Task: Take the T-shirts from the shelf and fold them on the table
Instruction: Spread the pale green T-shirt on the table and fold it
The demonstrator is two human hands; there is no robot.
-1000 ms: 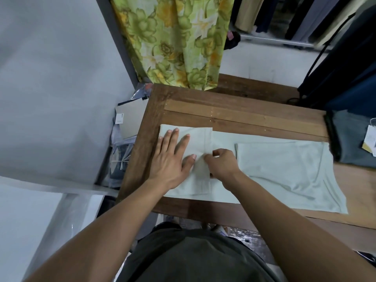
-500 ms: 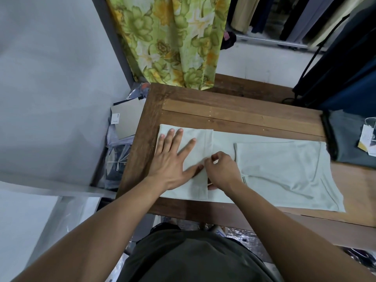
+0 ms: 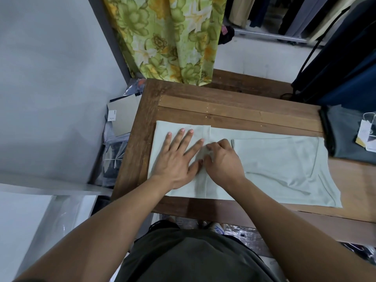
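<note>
A pale mint T-shirt [image 3: 280,159] lies flat in a long strip across the wooden table [image 3: 223,106]. Its left end is folded over into a narrow panel. My left hand [image 3: 177,159] rests flat on that panel with the fingers spread. Beside it, my right hand [image 3: 221,161] has its fingers curled and pinches the fabric at the panel's right edge. The two hands touch at the thumbs.
A dark grey folded garment [image 3: 350,135] with paper tags lies at the table's right end, touching the shirt. A green floral cloth [image 3: 173,37] hangs behind the table. Bagged clothes and cardboard [image 3: 122,123] fill the gap by the grey wall at left.
My right hand has shifted slightly up along the fold's edge, closer to my left hand. My left hand stays pressed flat on the folded panel.
</note>
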